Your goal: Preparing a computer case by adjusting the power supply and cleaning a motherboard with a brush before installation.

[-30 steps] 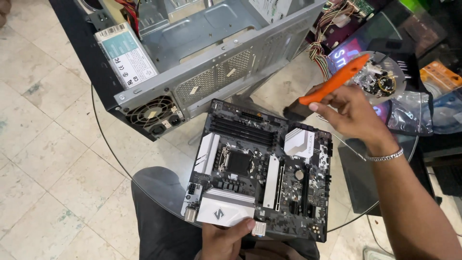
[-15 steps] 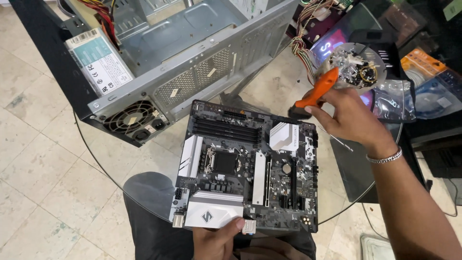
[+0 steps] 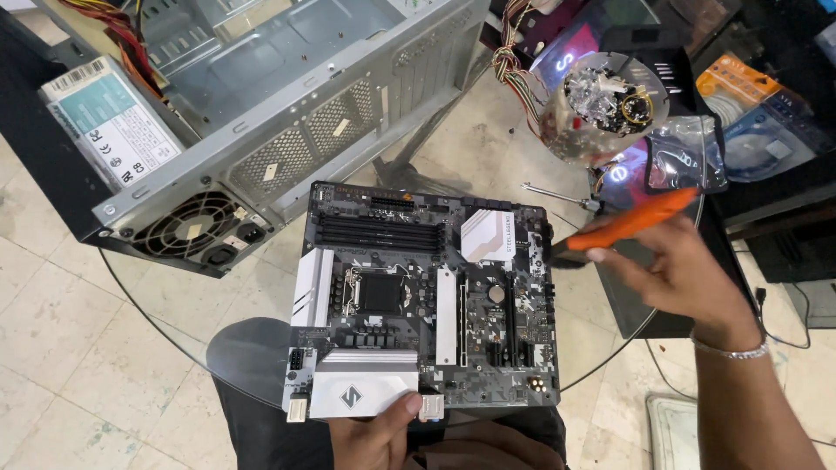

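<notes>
**Motherboard held over a glass table, orange tool at its edge**

Motherboard [image 3: 422, 300], black with white and silver heat-sink blocks, is lying flat above the round glass table [image 3: 165, 300], its near edge overhanging toward the person. The left hand [image 3: 374, 435] is gripping that near edge, the thumb pressing down on the board's silver corner block while the other fingers are curling out of sight beneath it. The right hand [image 3: 675, 274] is closing around an orange-handled tool [image 3: 631, 224]; its dark tip is sitting just beside the board's right edge, and whether it is touching the board cannot be told. A silver bracelet [image 3: 731, 351] is circling the right wrist.

Beyond the board, an open grey computer case [image 3: 287, 104] is lying on its side on the table, with a power supply [image 3: 109, 130] and its round fan grille [image 3: 187, 224] facing the camera. To the right, a clear round container [image 3: 601, 104] of small metal parts is standing near a bundle of coloured wires [image 3: 509, 61]. A thin metal rod [image 3: 557, 195] is resting on the glass between the container and the board.
</notes>
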